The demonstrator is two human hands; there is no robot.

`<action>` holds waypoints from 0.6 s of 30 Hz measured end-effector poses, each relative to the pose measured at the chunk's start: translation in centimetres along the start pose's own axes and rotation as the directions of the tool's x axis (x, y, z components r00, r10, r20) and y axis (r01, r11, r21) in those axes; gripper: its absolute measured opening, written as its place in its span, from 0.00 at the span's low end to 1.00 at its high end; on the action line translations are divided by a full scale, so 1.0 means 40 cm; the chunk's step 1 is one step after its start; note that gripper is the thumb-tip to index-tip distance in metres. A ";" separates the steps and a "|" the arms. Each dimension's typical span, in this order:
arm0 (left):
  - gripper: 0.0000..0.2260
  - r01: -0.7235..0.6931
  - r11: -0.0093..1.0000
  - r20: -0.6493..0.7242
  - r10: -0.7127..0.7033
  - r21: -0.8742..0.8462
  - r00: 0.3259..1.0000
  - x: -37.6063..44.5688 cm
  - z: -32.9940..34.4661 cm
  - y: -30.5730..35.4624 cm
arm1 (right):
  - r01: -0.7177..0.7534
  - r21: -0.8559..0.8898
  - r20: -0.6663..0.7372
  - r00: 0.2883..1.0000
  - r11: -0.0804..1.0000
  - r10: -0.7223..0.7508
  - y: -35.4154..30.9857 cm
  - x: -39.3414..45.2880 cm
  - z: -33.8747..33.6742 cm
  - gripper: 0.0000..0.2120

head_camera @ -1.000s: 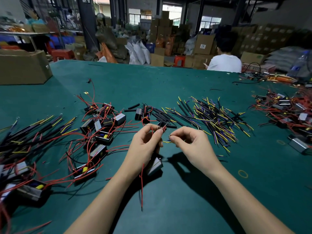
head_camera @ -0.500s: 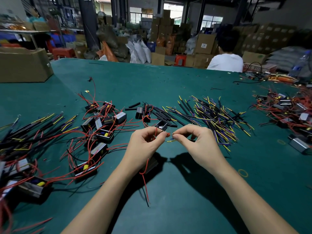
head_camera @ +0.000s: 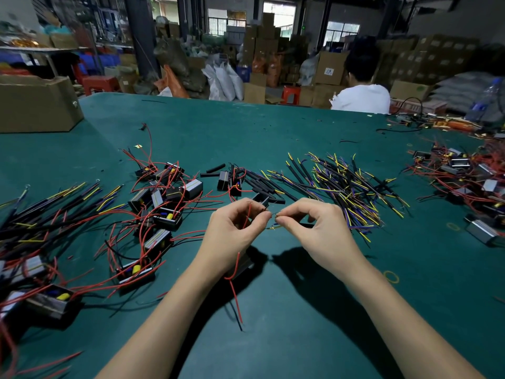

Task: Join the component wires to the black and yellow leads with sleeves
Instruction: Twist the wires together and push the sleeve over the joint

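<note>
Pinching a red wire (head_camera: 247, 217) in the left hand (head_camera: 232, 233), fingers curled tight on it, its tail hanging down toward the table (head_camera: 273, 127). Pinching the bare end of a lead (head_camera: 274, 227) in the right hand (head_camera: 318, 231), thumb and forefinger narrow. Closing in since a second ago: fingertips now almost touching, wire ends meeting between them, the hanging component (head_camera: 240, 265) drawn up under the left wrist. Probably twisting the two ends together, so this joint is under way and not yet sleeved. Lying untouched just beyond: sleeves (head_camera: 266, 188), and the lead pile (head_camera: 347, 187).
</note>
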State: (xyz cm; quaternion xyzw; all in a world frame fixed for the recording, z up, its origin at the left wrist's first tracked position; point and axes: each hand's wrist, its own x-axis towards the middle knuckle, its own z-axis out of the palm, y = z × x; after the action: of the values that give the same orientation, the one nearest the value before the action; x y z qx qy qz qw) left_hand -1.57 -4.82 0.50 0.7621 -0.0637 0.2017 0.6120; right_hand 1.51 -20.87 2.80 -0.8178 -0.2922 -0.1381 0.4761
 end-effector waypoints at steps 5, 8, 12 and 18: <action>0.05 -0.015 0.999 0.022 0.014 0.039 1.000 -0.002 -0.003 0.005 | 0.000 0.001 0.000 1.000 1.000 0.000 -0.001 0.000 -0.001 0.03; 0.05 -0.045 0.997 0.043 0.043 0.059 0.998 -0.006 -0.003 0.015 | 0.004 0.000 -0.002 1.000 1.000 -0.004 0.001 0.001 -0.002 0.03; 0.07 -0.080 0.994 0.034 0.077 0.075 0.996 -0.010 -0.001 0.024 | 0.021 -0.017 0.009 1.000 1.000 -0.021 0.004 0.001 0.001 0.04; 0.07 -0.044 0.994 0.017 0.042 0.100 0.999 -0.009 -0.003 0.027 | 0.091 -0.125 0.013 0.996 0.988 -0.090 0.011 -0.003 0.005 0.03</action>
State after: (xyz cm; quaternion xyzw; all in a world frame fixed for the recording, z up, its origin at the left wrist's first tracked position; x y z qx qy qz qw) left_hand -2.29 -5.02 1.36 0.7918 -0.0745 0.2122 0.5679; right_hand 1.68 -20.89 2.33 -0.8326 -0.3217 -0.1747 0.4156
